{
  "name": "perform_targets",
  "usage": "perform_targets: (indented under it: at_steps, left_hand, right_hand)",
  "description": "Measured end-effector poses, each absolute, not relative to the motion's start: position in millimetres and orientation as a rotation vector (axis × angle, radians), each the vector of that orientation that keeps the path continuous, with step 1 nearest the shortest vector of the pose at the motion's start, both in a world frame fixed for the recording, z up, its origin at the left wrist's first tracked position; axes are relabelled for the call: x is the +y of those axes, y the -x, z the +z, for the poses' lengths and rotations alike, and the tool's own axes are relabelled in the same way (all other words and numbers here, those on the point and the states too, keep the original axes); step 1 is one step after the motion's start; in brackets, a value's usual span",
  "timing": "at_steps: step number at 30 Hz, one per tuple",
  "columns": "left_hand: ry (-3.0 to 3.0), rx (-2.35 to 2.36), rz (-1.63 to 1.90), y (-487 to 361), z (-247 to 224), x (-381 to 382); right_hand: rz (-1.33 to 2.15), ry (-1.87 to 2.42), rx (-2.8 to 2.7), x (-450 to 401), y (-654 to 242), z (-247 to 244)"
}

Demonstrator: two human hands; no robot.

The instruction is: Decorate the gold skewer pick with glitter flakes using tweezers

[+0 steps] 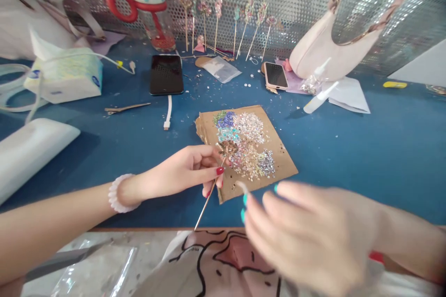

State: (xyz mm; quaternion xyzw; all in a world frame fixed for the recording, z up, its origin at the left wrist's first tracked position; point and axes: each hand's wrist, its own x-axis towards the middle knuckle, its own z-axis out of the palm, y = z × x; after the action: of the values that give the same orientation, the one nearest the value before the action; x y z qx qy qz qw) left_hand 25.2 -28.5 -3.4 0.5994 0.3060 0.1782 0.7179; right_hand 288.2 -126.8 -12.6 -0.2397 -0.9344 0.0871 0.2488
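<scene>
My left hand (195, 169), red-nailed, pinches a thin decorated stick (206, 204) between thumb and fingers. The stick's brownish, sparkly ornamental head (228, 148) is over a piece of cardboard (278, 160). Small heaps of glittery bits (249, 127) in white, blue, turquoise, pink and gold cover the cardboard. At the lower right, my right hand (303, 232), with turquoise nails, is blurred by motion. Its fingers are closed around a thin, pale tool with a curved tip (241, 187), which points toward the cardboard's near edge; most of that tool is hidden.
Several decorated sticks (249, 14) stand upright at the back, beside a red-handled cup (156, 28). A black phone (166, 74), a pink-edged phone (276, 75), a white glue bottle (318, 99), a hair clip (127, 108), a tissue pack (69, 74) and a handbag (320, 51) surround the cardboard.
</scene>
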Motion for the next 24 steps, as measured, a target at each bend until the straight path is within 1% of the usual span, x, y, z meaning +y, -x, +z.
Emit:
perform_targets:
  at_steps: [5,8,14,19,24]
  left_hand:
    - [-1.353,0.678,0.386,-25,-7,-29]
    - [-1.375,0.69,0.365,-23,-6,-29]
    - [-1.384,0.761,0.388,-23,-1,-30]
    - [-1.423,0.806,0.385,-24,1,-33]
    - [-1.433,0.812,0.394,-23,2,-32]
  right_hand:
    - [0.41,0.691,-2.406,-61,-301,3]
    - [0.536,0.701,-2.302,-36,-308,5]
    - [0.599,0.828,-2.334,-34,-311,-1]
    - [0.732,0.864,-2.371,-33,-314,-4]
    - [0.733,0.895,-2.405,-32,-315,-4]
